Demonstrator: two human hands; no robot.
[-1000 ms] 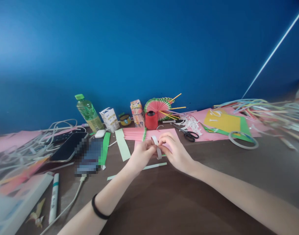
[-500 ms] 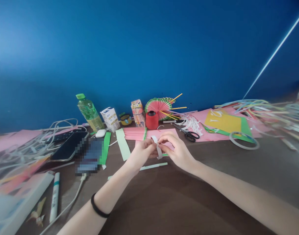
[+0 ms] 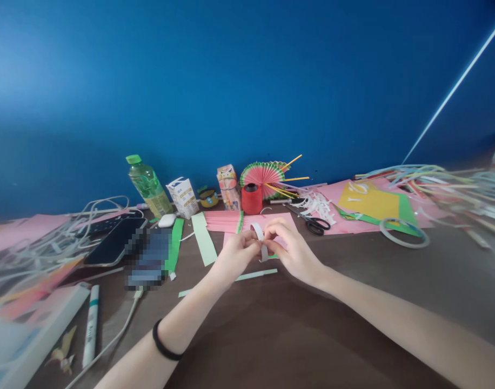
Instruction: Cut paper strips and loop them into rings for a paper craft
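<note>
Head view: both hands meet over the middle of the brown table [image 3: 296, 335]. The left hand [image 3: 235, 256] and the right hand [image 3: 294, 251] pinch a short white strip [image 3: 260, 237] between their fingertips; the strip curves up and over like a small loop, held just above a pink sheet [image 3: 272, 222] lying under the hands. A black band [image 3: 163, 346] sits on the left wrist.

Just beside the hands to the left lies a pale green strip [image 3: 202, 237], and a thin pale strip [image 3: 247, 277] lies on the table right under them. Behind the pink sheet stand a red spool [image 3: 251, 199], a folded paper fan [image 3: 263, 174], a small carton [image 3: 183, 197] and a green bottle [image 3: 146, 183]. Scissors [image 3: 312, 221] lie to the right of the sheet, near a yellow sheet [image 3: 369, 201] and a ring of tape [image 3: 403, 232]. Well to the left are a phone [image 3: 113, 243], a tangle of cables [image 3: 61, 232] and a white marker [image 3: 90, 324]. Nothing covers the strip except the fingertips gripping it.

Compared with half a second ago, the hands sit slightly closer together and the right hand's fingers have curled further over the loop; everything else on the table lies unchanged.
</note>
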